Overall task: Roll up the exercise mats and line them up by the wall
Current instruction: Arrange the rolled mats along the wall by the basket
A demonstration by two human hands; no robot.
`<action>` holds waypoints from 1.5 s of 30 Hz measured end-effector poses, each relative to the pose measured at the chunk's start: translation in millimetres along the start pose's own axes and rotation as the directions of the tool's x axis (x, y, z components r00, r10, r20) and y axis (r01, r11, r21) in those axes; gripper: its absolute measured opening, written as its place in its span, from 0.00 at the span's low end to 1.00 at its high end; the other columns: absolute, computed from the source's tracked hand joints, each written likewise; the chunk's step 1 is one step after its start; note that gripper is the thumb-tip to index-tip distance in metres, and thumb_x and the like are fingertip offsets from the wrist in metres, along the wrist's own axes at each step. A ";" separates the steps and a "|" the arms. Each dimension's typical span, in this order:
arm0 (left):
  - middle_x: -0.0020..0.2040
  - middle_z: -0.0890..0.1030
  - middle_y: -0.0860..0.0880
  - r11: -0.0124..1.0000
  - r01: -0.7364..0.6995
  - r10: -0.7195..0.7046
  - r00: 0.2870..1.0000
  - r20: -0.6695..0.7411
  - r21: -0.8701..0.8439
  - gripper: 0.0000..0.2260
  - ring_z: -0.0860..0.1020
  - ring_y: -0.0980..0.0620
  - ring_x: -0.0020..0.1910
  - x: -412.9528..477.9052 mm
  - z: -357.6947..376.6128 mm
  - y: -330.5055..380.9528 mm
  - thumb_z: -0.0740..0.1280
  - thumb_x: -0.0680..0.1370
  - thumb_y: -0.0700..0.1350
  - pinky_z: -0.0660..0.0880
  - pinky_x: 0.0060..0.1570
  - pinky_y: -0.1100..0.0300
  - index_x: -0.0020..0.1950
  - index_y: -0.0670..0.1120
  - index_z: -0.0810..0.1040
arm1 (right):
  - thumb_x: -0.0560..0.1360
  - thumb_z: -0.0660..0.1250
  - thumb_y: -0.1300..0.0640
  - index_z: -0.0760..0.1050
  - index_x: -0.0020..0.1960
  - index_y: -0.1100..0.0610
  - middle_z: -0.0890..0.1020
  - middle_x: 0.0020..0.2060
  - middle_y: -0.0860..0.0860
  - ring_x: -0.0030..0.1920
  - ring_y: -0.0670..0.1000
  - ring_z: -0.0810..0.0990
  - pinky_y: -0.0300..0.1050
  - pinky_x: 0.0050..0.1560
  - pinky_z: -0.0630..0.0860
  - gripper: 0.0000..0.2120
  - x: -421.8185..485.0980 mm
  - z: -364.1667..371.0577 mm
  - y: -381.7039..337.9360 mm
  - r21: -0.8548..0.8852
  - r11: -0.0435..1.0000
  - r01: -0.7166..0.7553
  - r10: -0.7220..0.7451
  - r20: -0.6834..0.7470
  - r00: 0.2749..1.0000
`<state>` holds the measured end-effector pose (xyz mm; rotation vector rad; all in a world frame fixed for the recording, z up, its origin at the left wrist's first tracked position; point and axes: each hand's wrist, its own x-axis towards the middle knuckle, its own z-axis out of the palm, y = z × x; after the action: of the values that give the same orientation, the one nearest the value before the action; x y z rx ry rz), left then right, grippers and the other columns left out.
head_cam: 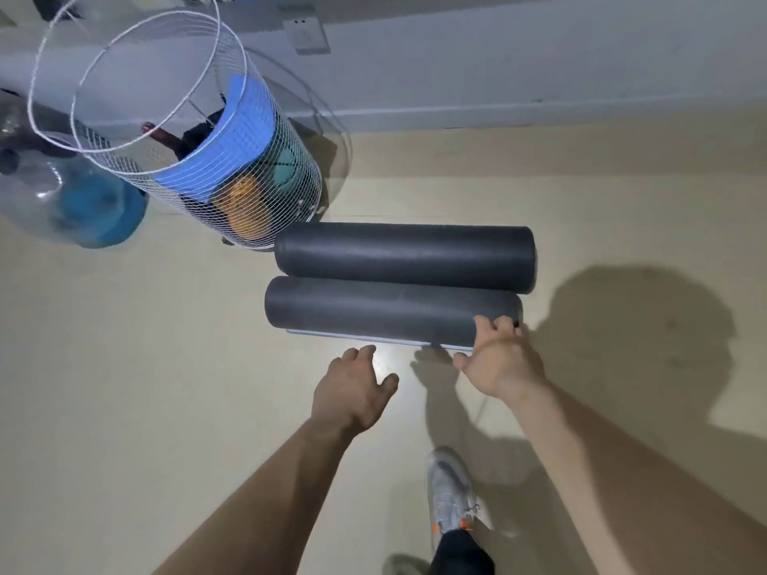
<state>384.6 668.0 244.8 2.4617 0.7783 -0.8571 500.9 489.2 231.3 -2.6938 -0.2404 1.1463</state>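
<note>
two rolled dark grey mats are lying side by side on the pale floor point(124, 367), touching along their length and running parallel to the wall point(539, 68). the far mat point(404, 256) is sitting nearer the wall, with a strip of bare floor lying between it and the skirting. its left end is resting just beside the base of a white wire mesh basket point(199, 159), which is leaning in the view and holding a blue foam piece and some balls. the near mat point(373, 309) is sitting a little further left than the far one, and its loose flap edge is showing as a pale line along the floor on the side facing the person.

open floor is stretching wide to the left and in front of the mats. to the right the floor is also bare, with the person's shadow falling across it. a clear bottle with a blue base point(83, 201) is standing at the far left, well apart from the mats.

the right hand point(498, 359) is reaching forward with the arm extended, fingers draping over the right end of the near mat and thumb spreading towards the flap edge, in a loose, open-palmed hold rather than a full clasp. the left hand point(352, 392) is hovering over the floor just short of the near mat, fingers spread and holding nothing. a grey shoe point(452, 491) is planted on the floor below the arms.
</note>
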 end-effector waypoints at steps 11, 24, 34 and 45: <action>0.74 0.67 0.48 0.956 -0.236 0.241 0.971 -0.005 0.175 0.30 0.65 0.45 0.72 119.0 76.6 -42.3 0.62 0.82 0.58 0.69 0.65 0.52 0.80 0.49 0.59 | 0.79 0.65 0.47 0.66 0.67 0.59 0.71 0.62 0.59 0.63 0.64 0.74 0.56 0.58 0.73 0.23 74.4 106.4 39.4 0.250 0.936 -0.249 0.285 -0.121 0.951; 0.76 0.66 0.38 0.990 -0.034 0.086 0.911 -0.403 0.134 0.31 0.63 0.33 0.73 263.4 65.7 -153.4 0.60 0.82 0.62 0.64 0.72 0.42 0.77 0.42 0.63 | 0.82 0.61 0.41 0.59 0.78 0.63 0.63 0.73 0.64 0.70 0.68 0.65 0.60 0.66 0.70 0.34 189.7 151.6 49.5 0.355 0.895 -0.268 0.418 -0.467 0.779; 0.78 0.61 0.36 0.843 0.162 -0.399 0.828 -0.394 -0.513 0.45 0.65 0.31 0.73 301.8 62.8 -239.0 0.67 0.77 0.66 0.62 0.72 0.42 0.81 0.40 0.52 | 0.78 0.68 0.38 0.51 0.82 0.60 0.60 0.75 0.68 0.72 0.70 0.62 0.62 0.74 0.62 0.45 222.7 192.6 55.0 0.601 0.764 -0.235 0.573 -0.464 0.676; 0.73 0.69 0.39 0.732 0.019 -0.384 0.837 -0.389 -0.681 0.50 0.71 0.36 0.71 315.9 71.7 -260.8 0.80 0.64 0.65 0.70 0.70 0.42 0.75 0.40 0.64 | 0.72 0.73 0.34 0.53 0.81 0.60 0.64 0.73 0.65 0.74 0.66 0.64 0.60 0.74 0.61 0.52 227.3 194.2 53.7 0.669 0.704 -0.238 0.645 -0.463 0.608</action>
<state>397.7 942.0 -67.8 1.9519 1.3024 0.0775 519.6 512.9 -71.0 -2.4402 0.8448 0.1413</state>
